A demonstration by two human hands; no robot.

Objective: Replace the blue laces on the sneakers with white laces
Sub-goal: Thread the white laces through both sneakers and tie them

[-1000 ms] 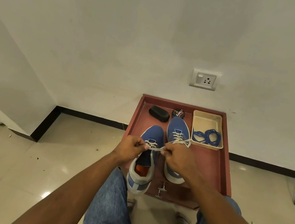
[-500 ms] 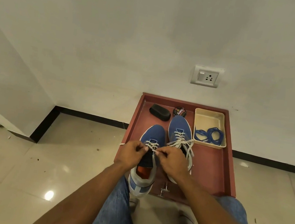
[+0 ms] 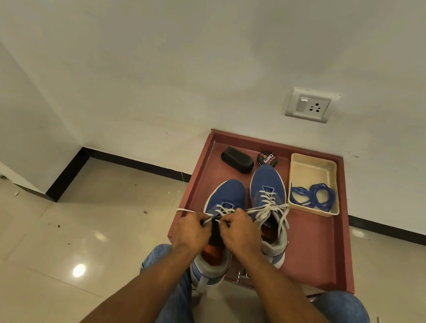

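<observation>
Two blue sneakers stand on a red tray [image 3: 315,251]. The left sneaker [image 3: 227,194] carries a white lace [image 3: 222,210] through its upper eyelets. My left hand [image 3: 191,231] and my right hand [image 3: 239,232] are close together over its tongue, each pinching an end of that lace. One loose end sticks out left past the tray's edge. The right sneaker [image 3: 268,186] is fully laced in white, its ends lying loose. The blue laces [image 3: 313,196] lie coiled in a cream tub [image 3: 315,168] at the tray's back right.
A black brush [image 3: 237,159] and a round polish tin [image 3: 267,158] sit at the back of the tray. A wall with a socket [image 3: 311,105] rises just behind. Tiled floor spreads to the left; my knees in jeans flank the tray's near edge.
My hands have drawn closer together and slid down over the left sneaker's tongue. The lace end, stretched between my hands before, now sticks out to the left. The view has tilted slightly.
</observation>
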